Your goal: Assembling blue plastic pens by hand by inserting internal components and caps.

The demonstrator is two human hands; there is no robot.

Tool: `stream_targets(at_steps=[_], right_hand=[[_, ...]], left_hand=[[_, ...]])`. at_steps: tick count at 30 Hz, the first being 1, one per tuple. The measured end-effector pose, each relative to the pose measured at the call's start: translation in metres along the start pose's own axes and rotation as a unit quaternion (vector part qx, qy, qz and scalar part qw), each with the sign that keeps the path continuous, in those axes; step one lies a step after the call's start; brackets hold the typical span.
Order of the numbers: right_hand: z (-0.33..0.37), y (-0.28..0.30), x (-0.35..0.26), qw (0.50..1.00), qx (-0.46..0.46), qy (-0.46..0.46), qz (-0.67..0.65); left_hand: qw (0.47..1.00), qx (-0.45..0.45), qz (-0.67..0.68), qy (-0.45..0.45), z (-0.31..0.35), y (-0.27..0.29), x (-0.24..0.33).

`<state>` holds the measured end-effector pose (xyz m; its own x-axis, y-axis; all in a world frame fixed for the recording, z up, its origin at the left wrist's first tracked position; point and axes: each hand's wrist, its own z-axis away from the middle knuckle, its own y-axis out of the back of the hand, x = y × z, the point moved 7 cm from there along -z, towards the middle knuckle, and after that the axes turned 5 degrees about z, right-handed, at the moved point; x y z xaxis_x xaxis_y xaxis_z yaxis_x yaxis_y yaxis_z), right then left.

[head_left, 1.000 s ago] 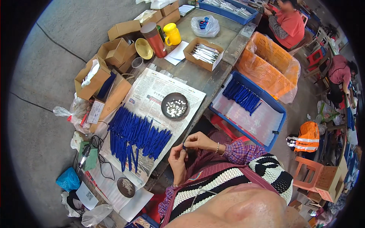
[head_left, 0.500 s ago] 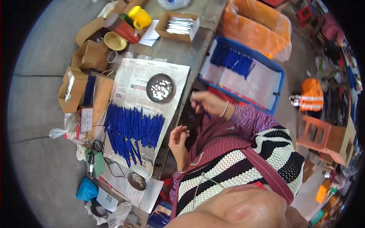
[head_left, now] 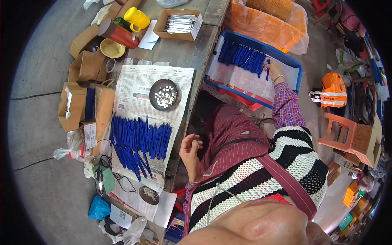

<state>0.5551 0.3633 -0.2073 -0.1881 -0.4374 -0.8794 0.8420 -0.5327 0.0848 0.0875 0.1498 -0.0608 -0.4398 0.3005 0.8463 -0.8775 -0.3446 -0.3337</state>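
My right hand (head_left: pixel 274 70) reaches over the blue tray (head_left: pixel 300 83) and pinches a slim blue stick (head_left: pixel 268 72). It is beside a row of similar blue sticks (head_left: pixel 241 56) lying on the tray's pale lining. At the near edge of the table, my left hand (head_left: pixel 190 152) hovers with loosely curled fingers and nothing visible in it. To its left, a thick row of slim blue sticks (head_left: pixel 141 141) lies on the newspaper (head_left: pixel 134 96). Above that row sits a round dark dish (head_left: pixel 164 94) holding small white pieces.
Beyond the tray stands an orange crate (head_left: pixel 269 28) lined with clear plastic. The table carries a cardboard box of silvery sticks (head_left: pixel 179 25), a yellow mug (head_left: pixel 136 18), a yellow bowl (head_left: pixel 112 48), a corded tool (head_left: pixel 99 179) and a smaller dish (head_left: pixel 149 195).
My right hand has moved from near my lap out to the tray, carrying the blue stick. My left hand stays by the table edge. The whole view has shifted slightly.
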Motion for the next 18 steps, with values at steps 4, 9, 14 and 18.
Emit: stream_targets(at_steps=[4,9,14,18], right_hand=[[-0.032,0.015,0.007,0.982,0.079,0.082,0.153],[-0.045,0.013,0.013,0.945,0.133,0.141,0.264],[-0.038,0.017,0.010,0.901,0.197,0.192,0.336],[0.000,0.012,0.008,0.864,0.187,0.135,0.447]], left_hand=[[1.000,0.000,-0.004,0.005,0.000,-0.004,-0.001],[1.000,0.008,-0.007,0.003,0.002,0.000,-0.001],[1.000,0.010,-0.011,0.012,-0.001,-0.002,-0.002],[1.000,0.010,-0.019,0.018,-0.002,-0.005,-0.004]])
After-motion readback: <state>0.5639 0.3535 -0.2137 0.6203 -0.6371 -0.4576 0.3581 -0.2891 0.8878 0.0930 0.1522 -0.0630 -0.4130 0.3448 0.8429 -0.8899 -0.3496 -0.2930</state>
